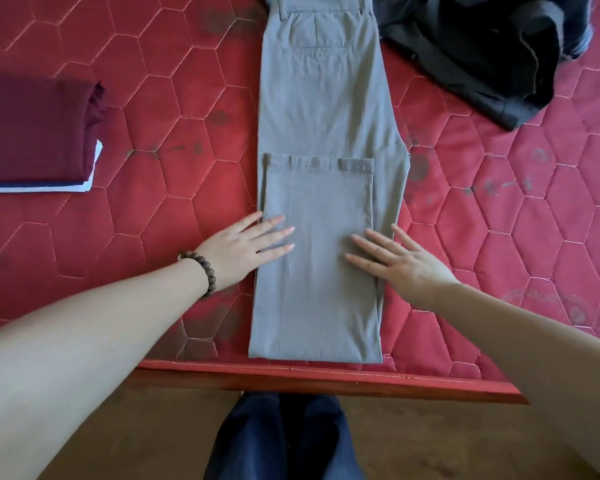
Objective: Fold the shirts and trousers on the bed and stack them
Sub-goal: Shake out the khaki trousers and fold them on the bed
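Observation:
Grey trousers [323, 109] lie lengthwise on the red quilted bed [174, 109], waistband at the far end. Their leg ends are folded back over the near part, with the hems lying across the middle. My left hand [246, 249] rests flat with straight fingers on the left edge of the folded part. My right hand [399, 261] lies flat on its right edge, fingers spread. At the far left sits a stack of folded clothes [35, 133], maroon on top with dark blue and white beneath. An unfolded black garment [478, 53] lies crumpled at the far right.
The near edge of the bed [326, 374] runs just below the trousers' fold. Below it I see a brown floor [146, 431] and my legs in dark blue trousers [281, 441]. A brown bead bracelet [203, 268] circles my left wrist.

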Action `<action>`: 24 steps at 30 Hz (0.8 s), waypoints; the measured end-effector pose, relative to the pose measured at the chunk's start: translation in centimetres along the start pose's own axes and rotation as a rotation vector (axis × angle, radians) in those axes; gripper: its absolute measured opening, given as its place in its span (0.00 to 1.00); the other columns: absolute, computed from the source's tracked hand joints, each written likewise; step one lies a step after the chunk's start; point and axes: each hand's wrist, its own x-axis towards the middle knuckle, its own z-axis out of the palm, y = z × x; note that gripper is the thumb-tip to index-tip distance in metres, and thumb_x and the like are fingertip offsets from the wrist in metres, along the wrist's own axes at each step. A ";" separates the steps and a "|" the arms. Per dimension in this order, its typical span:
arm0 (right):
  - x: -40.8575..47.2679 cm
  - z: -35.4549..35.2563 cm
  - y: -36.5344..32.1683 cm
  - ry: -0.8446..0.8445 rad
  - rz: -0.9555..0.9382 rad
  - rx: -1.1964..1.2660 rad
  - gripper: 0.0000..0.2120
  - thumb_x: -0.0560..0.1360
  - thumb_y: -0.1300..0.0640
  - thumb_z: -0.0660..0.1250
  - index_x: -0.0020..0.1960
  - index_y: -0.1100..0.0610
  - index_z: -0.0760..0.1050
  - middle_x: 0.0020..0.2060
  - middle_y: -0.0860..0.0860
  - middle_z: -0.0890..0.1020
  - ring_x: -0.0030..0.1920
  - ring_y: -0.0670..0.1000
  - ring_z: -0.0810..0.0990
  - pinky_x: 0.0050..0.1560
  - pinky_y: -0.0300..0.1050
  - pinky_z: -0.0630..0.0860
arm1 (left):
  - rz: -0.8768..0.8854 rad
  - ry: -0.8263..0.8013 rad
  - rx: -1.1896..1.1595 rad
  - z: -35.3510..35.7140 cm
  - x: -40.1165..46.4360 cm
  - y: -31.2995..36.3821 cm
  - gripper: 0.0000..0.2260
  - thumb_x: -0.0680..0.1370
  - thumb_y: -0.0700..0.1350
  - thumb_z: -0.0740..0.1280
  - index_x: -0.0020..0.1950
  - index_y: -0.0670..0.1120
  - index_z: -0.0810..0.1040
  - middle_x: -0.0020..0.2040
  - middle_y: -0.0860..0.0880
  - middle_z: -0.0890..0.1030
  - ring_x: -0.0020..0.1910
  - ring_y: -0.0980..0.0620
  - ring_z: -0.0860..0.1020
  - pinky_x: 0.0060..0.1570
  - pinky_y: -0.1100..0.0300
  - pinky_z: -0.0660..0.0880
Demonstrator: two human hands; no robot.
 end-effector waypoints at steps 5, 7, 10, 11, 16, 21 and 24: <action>1.2 0.4 -0.8 -0.006 -0.043 0.157 0.42 0.73 0.68 0.57 0.76 0.41 0.41 0.76 0.45 0.41 0.76 0.51 0.36 0.74 0.51 0.33 | -0.036 -0.098 -0.265 0.2 1.4 0.8 0.38 0.71 0.28 0.50 0.79 0.51 0.49 0.79 0.49 0.48 0.77 0.48 0.40 0.74 0.54 0.33; 1.0 -0.2 -0.7 -0.033 -0.042 0.265 0.41 0.73 0.69 0.56 0.76 0.40 0.45 0.76 0.44 0.43 0.76 0.48 0.38 0.75 0.47 0.33 | -0.031 -0.151 -0.322 -0.4 1.1 0.6 0.40 0.70 0.29 0.52 0.79 0.54 0.47 0.78 0.52 0.44 0.75 0.51 0.34 0.70 0.59 0.27; 1.0 -1.5 -0.4 -0.131 -0.040 0.521 0.41 0.72 0.74 0.54 0.76 0.41 0.55 0.77 0.42 0.49 0.76 0.43 0.41 0.74 0.39 0.35 | 0.022 -0.220 -0.439 -2.1 1.1 -0.6 0.41 0.69 0.29 0.53 0.78 0.55 0.50 0.78 0.55 0.46 0.75 0.57 0.37 0.69 0.65 0.28; 0.9 -2.4 -0.4 -0.178 -0.009 0.642 0.39 0.72 0.75 0.53 0.75 0.42 0.60 0.76 0.42 0.52 0.76 0.41 0.45 0.74 0.35 0.37 | 0.029 -0.251 -0.515 -3.0 1.1 -1.1 0.41 0.68 0.28 0.54 0.78 0.55 0.53 0.78 0.55 0.48 0.76 0.58 0.41 0.70 0.67 0.31; 2.0 -8.4 2.9 -0.307 0.183 1.087 0.27 0.79 0.70 0.53 0.63 0.43 0.76 0.58 0.38 0.79 0.58 0.40 0.77 0.56 0.25 0.68 | -0.274 -0.400 -1.140 -7.7 1.9 -3.8 0.27 0.75 0.28 0.59 0.67 0.53 0.76 0.69 0.47 0.74 0.67 0.53 0.73 0.68 0.55 0.68; 5.6 -15.2 10.7 0.099 0.562 1.380 0.22 0.71 0.37 0.64 0.54 0.52 0.82 0.50 0.44 0.84 0.56 0.47 0.80 0.54 0.38 0.77 | -0.569 0.048 -1.352 -12.0 5.7 -11.2 0.10 0.77 0.59 0.63 0.39 0.66 0.81 0.39 0.71 0.80 0.40 0.76 0.76 0.41 0.78 0.69; 9.3 -15.9 14.7 0.237 0.581 1.500 0.26 0.71 0.39 0.65 0.57 0.60 0.78 0.49 0.51 0.85 0.51 0.50 0.83 0.56 0.54 0.79 | -0.755 0.391 -1.672 -11.1 9.7 -15.3 0.13 0.72 0.65 0.65 0.46 0.59 0.83 0.47 0.63 0.84 0.54 0.64 0.79 0.57 0.68 0.70</action>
